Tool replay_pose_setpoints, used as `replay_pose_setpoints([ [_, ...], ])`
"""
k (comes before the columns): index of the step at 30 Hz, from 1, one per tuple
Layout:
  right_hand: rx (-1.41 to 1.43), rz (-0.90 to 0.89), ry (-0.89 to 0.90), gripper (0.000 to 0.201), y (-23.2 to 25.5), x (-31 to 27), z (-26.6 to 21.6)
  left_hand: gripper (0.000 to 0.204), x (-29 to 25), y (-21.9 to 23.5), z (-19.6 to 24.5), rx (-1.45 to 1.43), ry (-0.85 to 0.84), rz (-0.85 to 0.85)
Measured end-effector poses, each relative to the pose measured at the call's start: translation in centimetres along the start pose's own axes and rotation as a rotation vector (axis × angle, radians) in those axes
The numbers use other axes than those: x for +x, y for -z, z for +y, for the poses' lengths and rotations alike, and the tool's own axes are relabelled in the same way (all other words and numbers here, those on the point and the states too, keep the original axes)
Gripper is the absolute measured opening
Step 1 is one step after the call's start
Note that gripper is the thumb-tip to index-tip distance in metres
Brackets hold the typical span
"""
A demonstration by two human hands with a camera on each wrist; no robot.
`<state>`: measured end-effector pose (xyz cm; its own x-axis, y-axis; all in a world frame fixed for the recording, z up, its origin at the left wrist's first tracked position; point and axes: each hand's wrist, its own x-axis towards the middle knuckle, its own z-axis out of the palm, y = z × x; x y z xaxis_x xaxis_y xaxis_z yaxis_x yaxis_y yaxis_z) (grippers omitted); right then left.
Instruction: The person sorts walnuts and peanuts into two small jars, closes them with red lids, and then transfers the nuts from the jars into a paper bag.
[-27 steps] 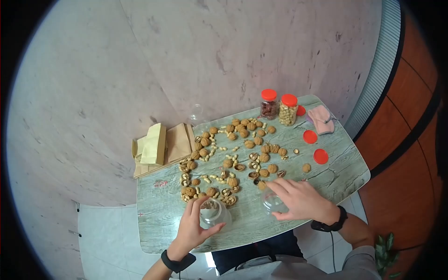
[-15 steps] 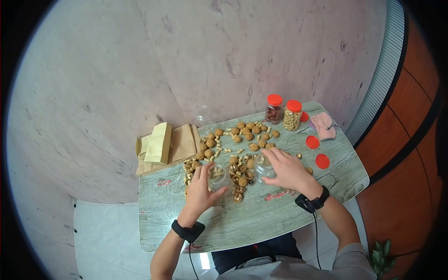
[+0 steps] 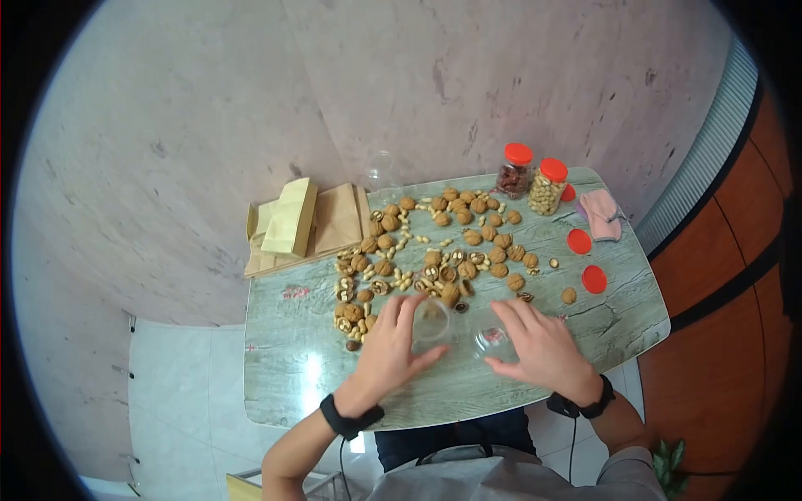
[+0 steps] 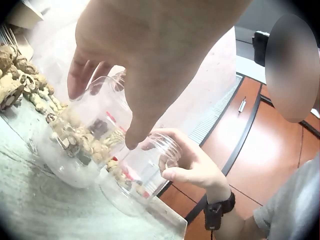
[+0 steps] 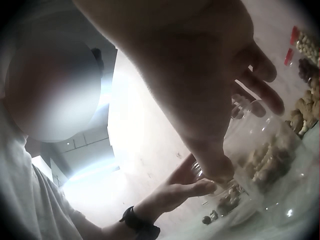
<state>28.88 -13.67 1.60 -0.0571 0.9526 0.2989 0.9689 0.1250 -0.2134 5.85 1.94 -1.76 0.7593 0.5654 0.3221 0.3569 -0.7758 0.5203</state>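
1. The fingers (image 3: 407, 311) of the left hand (image 3: 393, 351) curl around a clear jar (image 3: 430, 321) at the lower centre of the head view.
2. The right hand (image 3: 539, 346) grips a second jar (image 3: 491, 338) just to the right.
3. Both jars stand on the table (image 3: 292, 367), below the scattered nuts (image 3: 468, 242).

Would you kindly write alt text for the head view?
Two hands each grip a clear jar on a table: left hand on the left jar, right hand on the right jar. Walnuts and peanuts lie scattered beyond.
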Motion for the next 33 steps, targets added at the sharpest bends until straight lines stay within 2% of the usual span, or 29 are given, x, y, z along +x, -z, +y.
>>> replay_pose_setpoints([
  [2,0.011,0.040,0.006,0.081,-0.8,0.9,0.5,0.085,1.3,-0.6,-0.7,0.001,-0.044,0.082],
  [6,0.036,0.015,-0.018,0.085,-1.0,1.0,0.3,0.087,0.5,0.2,0.2,-0.031,0.016,0.004],
  [12,0.072,0.034,0.014,0.088,-1.1,-0.1,0.3,0.094,-2.2,1.8,0.8,0.013,-0.041,-0.087],
  [14,0.267,-0.023,-0.053,0.079,0.1,0.2,0.0,0.099,-2.3,3.0,0.7,-0.017,-0.055,-0.085],
  [15,0.263,-0.021,-0.053,0.079,0.9,0.5,0.3,0.100,-2.3,4.1,0.5,-0.101,-0.016,-0.106],
  [16,0.311,-0.041,-0.123,0.070,1.8,0.8,1.0,0.101,-2.2,5.2,0.1,-0.185,0.024,-0.128],
  [17,0.361,-0.061,-0.195,0.060,2.4,1.2,1.8,0.075,-2.1,6.2,-0.7,-0.222,0.070,-0.075],
  [18,0.362,-0.060,-0.198,0.060,2.5,1.8,3.0,0.075,-1.9,7.0,-1.9,-0.221,0.069,-0.077],
  [20,0.377,-0.084,-0.293,0.041,1.5,3.0,5.9,0.049,-1.4,8.0,-4.3,-0.191,0.283,-0.040],
  [21,0.378,-0.082,-0.287,0.041,0.4,3.1,7.3,0.049,-1.4,7.9,-5.1,-0.187,0.284,-0.036],
  [23,0.137,-0.096,-0.218,0.033,-1.8,3.8,9.7,0.034,-1.6,7.4,-6.7,0.045,0.298,-0.069],
  [24,0.138,-0.096,-0.208,0.033,-2.4,4.0,9.9,0.034,-1.8,7.0,-7.1,0.049,0.304,-0.061],
  [26,0.028,-0.228,-0.253,0.030,-3.4,3.9,10.0,0.035,-2.3,6.1,-7.7,0.092,0.320,-0.138],
  [31,0.114,-0.260,-0.215,0.024,-5.9,4.3,11.5,0.037,-1.6,4.3,-9.7,0.153,0.342,-0.131],
  [33,0.115,-0.270,-0.235,0.020,-5.9,4.8,11.4,0.037,-1.1,3.9,-10.3,0.166,0.324,-0.192],
])
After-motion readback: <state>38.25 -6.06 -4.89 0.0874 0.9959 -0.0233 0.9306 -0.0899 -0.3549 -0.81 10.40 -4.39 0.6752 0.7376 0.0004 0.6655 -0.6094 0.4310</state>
